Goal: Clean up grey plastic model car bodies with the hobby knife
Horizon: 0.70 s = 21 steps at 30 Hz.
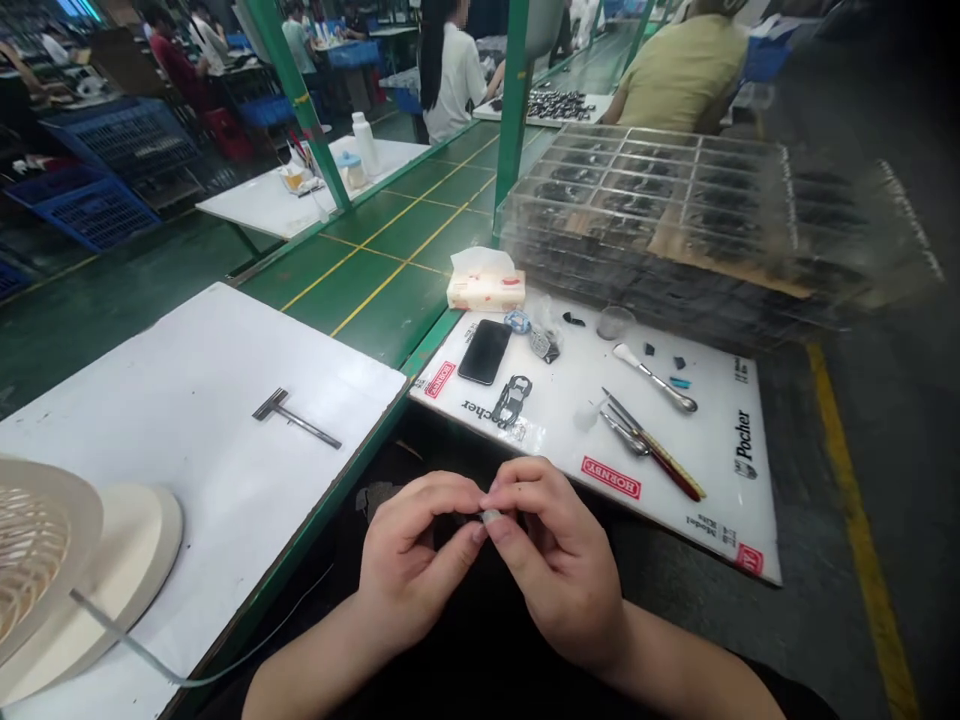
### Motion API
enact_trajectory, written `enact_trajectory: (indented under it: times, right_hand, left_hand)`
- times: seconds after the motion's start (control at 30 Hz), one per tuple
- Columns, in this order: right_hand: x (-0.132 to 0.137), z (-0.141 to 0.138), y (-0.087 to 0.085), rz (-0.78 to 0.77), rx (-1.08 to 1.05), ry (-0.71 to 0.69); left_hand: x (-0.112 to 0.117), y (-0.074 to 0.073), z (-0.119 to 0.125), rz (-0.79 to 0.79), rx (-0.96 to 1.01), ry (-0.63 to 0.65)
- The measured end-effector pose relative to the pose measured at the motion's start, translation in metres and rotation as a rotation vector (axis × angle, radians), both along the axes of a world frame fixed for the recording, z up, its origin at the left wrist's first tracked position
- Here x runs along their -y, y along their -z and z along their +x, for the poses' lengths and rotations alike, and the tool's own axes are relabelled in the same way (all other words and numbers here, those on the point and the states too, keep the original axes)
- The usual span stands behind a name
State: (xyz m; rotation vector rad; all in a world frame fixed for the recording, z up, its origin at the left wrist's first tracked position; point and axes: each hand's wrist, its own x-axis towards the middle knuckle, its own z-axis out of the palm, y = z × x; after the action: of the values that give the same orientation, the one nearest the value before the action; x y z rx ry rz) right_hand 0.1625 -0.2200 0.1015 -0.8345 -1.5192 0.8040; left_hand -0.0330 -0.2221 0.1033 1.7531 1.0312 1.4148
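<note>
Above my lap, my left hand [416, 565] and right hand [559, 565] meet at the fingertips, the fingers [450, 495] of both clamped together on a small pale piece [491, 516] with something dark behind it, too small to make out. It sits just off the near edge of a white printed board [720, 500] on the desk, which lies nearest my right hand. On that board lie a black phone [485, 352], a metal fret [512, 400], tweezers [619, 425] beside a red-handled tool [671, 475], and a steel spatula [660, 385]. Beyond it stand a tissue pack [485, 285] and stacked clear trays [645, 200]. To my left, a T-shaped metal tool [296, 417] lies on another white board [187, 400], beside a fan [45, 560].
</note>
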Motion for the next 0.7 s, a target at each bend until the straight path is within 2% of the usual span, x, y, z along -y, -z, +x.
enact_trajectory:
  times: [0.13, 0.3, 0.47, 0.7]
  right_hand:
    - [-0.015, 0.0, -0.006, -0.028, -0.075, -0.06]
    - [-0.024, 0.002, -0.007, -0.066, -0.147, -0.068]
    - [-0.025, 0.007, -0.008, -0.046, -0.165, -0.058]
    - [-0.019, 0.008, -0.004, -0.062, -0.197, -0.022]
  left_hand:
    - [-0.015, -0.006, 0.008, 0.05, 0.076, 0.003]
    - [-0.025, -0.002, 0.018, 0.021, 0.159, 0.009]
    - [-0.03, 0.0, 0.025, 0.056, 0.176, 0.066]
    - [-0.029, 0.0, 0.037, 0.035, 0.23, 0.073]
